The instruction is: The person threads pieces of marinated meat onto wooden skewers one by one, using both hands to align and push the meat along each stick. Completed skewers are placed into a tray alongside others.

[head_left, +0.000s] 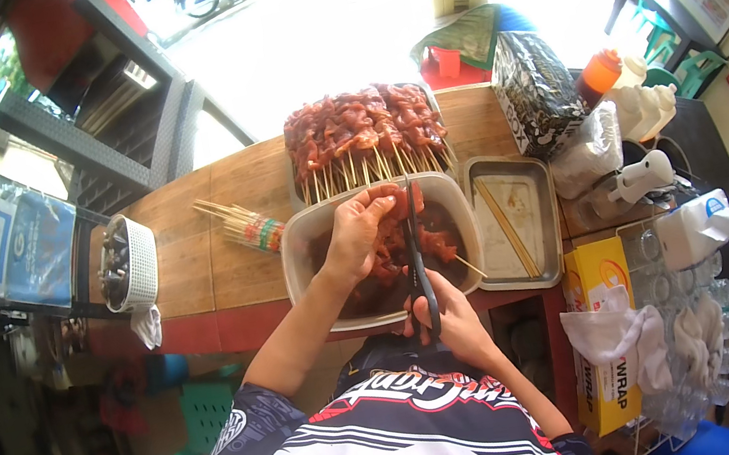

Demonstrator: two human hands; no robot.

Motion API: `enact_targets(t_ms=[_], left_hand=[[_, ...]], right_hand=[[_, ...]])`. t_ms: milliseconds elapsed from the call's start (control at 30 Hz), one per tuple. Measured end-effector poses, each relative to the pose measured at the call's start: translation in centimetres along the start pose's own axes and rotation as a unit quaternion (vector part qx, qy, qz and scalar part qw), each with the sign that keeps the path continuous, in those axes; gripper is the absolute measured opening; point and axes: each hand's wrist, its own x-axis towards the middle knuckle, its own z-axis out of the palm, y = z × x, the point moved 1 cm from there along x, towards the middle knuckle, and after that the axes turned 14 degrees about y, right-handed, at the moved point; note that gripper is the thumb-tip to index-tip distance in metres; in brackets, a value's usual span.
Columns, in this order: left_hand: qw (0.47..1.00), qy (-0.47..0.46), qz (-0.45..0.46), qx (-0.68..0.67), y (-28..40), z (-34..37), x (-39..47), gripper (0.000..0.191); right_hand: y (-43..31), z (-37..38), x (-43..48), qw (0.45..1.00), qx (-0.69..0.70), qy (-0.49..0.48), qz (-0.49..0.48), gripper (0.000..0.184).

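Note:
My left hand [358, 232] pinches a strip of raw red meat [409, 199] above a whitish plastic tub [297, 239]. In my right hand [452, 318] are black-handled scissors [421, 276], their blades upright against the meat; whether they have cut through I cannot tell. More marinated meat [388, 260] sits in dark liquid in the tub, and a bamboo skewer [471, 267] leans out over its right rim. Behind the tub, many loaded meat skewers [361, 126] are piled on a tray. A metal tray [552, 231] with a few bare bamboo sticks [505, 228] stands to the right.
A bundle of bamboo skewers [247, 226] touches the tub's left side on the wooden table [187, 259]. Further left is a white basket [139, 267]. A patterned box [534, 91], sauce bottles [600, 72], a yellow wrap box [600, 339] and a rack of glasses [684, 295] crowd the right.

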Motion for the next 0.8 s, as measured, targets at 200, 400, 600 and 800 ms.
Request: enact_targets(t_ms=[200, 400, 600, 800], left_hand=[[0.998, -0.04, -0.042, 0.032, 0.3, -0.4, 0.4, 0.019], [0.998, -0.049, -0.037, -0.016, 0.5, -0.4, 0.4, 0.017], [0.997, -0.062, -0.044, -0.017, 0.5, -0.3, 0.4, 0.019], [0.997, -0.057, -0.06, 0.002, 0.3, -0.6, 0.9, 0.02]], right_hand=[[0.3, 0.0, -0.2, 0.999, -0.029, -0.01, -0.033, 0.065], [0.0, -0.9, -0.2, 0.999, -0.024, -0.019, -0.028, 0.072], [1.0, -0.4, -0.2, 0.998, -0.021, 0.02, -0.059, 0.068], [1.6, 0.0, -0.5, 0.982, -0.102, 0.105, -0.119, 0.055]])
